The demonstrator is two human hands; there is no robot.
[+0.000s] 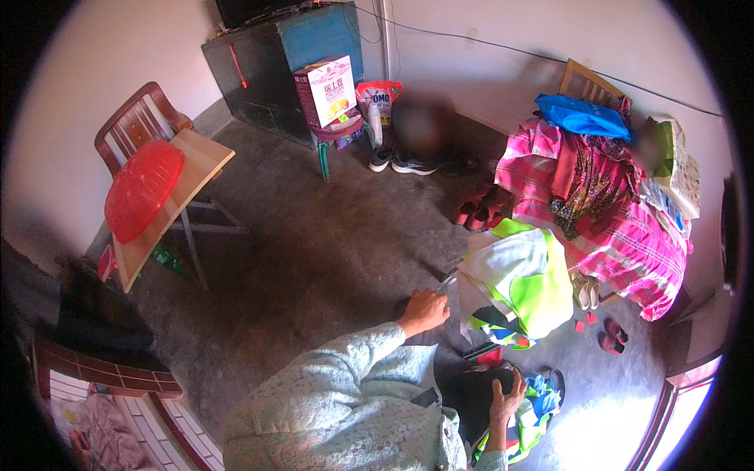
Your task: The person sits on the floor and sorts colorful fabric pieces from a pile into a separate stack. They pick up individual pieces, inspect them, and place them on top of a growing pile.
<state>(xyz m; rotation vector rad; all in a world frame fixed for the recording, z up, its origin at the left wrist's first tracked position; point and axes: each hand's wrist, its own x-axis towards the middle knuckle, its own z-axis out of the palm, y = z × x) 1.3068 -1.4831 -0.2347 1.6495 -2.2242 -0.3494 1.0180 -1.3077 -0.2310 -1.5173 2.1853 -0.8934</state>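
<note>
Left hand (pixel 424 311): fingers curled together, knuckles up, tips pressed toward the floor beside a thin metal-looking tool (pixel 448 280); whether the fingers actually pinch that tool cannot be told. The wrist runs back into a pale green, patterned fabric sleeve (pixel 353 353) bent at the elbow, coming in from the near edge.

Right hand (pixel 506 396): fingers spread and draped over the top of a dark, rounded object (pixel 479 392) at the near right, palm resting on it. Its material is unclear; the surface looks smooth and matt.

Just beyond the left hand, to the right, lies a heap of soft cloth in white and bright yellow-green (pixel 522 286) with striped multicoloured edges, crumpled on the rough grey concrete floor (pixel 314 243). More coloured cloth (pixel 542 400) sits under and right of the dark object.

Further right: a bed covered in a pink checked sheet (pixel 628 247) piled with clothing. Small red sandals (pixel 611 336) lie on the floor near its corner.

Far left: a red plastic basin (pixel 143 188), ribbed, tilted on a tan folding table (pixel 196 169), with a brown wooden chair (pixel 137 118) behind it. Far centre: a dark cabinet (pixel 275 67).
</note>
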